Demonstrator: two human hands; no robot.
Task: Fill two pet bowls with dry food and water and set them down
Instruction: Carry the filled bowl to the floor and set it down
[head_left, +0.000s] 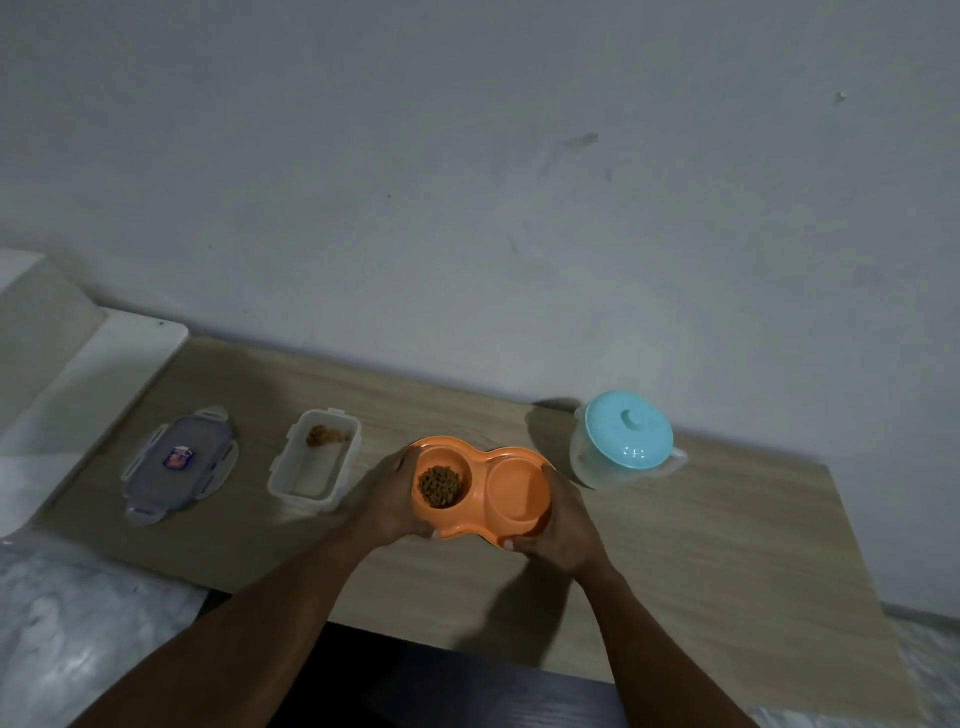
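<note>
An orange double pet bowl is held over the middle of the wooden table. Its left cup holds brown dry food; whether its right cup holds water, I cannot tell. My left hand grips the bowl's left end and my right hand grips its right end. A clear jug with a turquoise lid stands just right of the bowl. An open clear food container with a little kibble left lies to the left.
The container's lid lies flat at the table's left. A white ledge borders the left side and a grey wall runs behind the table. The near table edge drops to a dark floor.
</note>
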